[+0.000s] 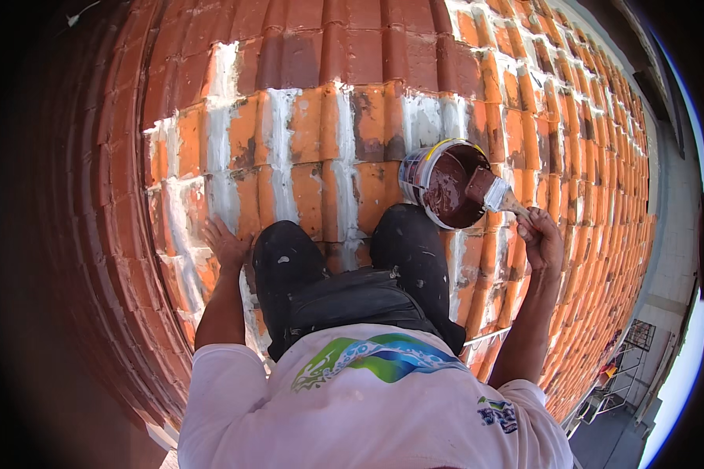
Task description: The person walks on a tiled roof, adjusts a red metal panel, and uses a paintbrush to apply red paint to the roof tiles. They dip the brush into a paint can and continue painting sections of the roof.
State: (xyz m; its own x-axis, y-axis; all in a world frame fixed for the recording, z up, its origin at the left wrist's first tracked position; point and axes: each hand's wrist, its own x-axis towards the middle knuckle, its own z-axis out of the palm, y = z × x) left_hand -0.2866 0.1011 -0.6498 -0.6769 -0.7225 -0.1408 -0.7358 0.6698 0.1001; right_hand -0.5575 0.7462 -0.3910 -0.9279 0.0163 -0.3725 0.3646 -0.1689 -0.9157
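My right hand [543, 239] grips the wooden handle of a flat paintbrush [496, 193]. The bristles carry red-brown paint and overlap the mouth of a paint bucket [418, 176]. Dark red-brown paint [446, 182] coats the bucket's inside and lies in it. The bucket rests tilted on the clay roof tiles [311, 132], just beyond my right knee [408, 234]. On the left, my left hand [230, 245] lies on the tiles with its fingers spread, beside my left knee [284, 252], and holds nothing.
Painted red-brown tiles [361, 53] cover the roof ahead and to the left. Bare orange tiles [586, 211] with white-coated joints spread right. At the lower right, past the roof edge, stands a metal frame [622, 375] near a pale wall [672, 252].
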